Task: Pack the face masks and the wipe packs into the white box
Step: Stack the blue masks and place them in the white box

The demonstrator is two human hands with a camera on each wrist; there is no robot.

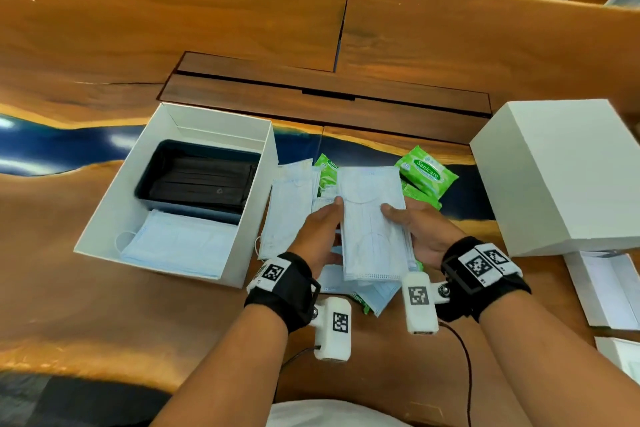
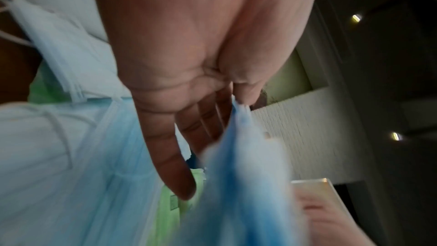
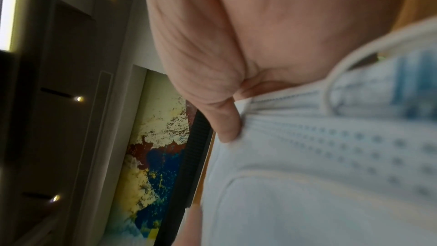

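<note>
Between both hands I hold a stack of light blue face masks (image 1: 372, 222) just above the table's middle. My left hand (image 1: 329, 218) pinches its left edge, thumb on top. My right hand (image 1: 408, 222) grips the right edge the same way. The left wrist view shows the left hand (image 2: 189, 100) with the stack (image 2: 248, 175) blurred, and the right wrist view shows the right hand (image 3: 212, 63) with its thumb on the masks (image 3: 319, 156). The open white box (image 1: 114, 204) on the left holds black masks (image 1: 204, 184) and blue masks (image 1: 180, 243). Green wipe packs (image 1: 427, 173) and loose masks (image 1: 287, 208) lie under and behind my hands.
A large closed white box (image 1: 561, 177) stands at the right, with smaller white boxes (image 1: 606, 288) in front of it. A dark recessed panel (image 1: 325, 104) runs across the wooden table behind the pile. A black cable (image 1: 464, 357) trails from my right wrist.
</note>
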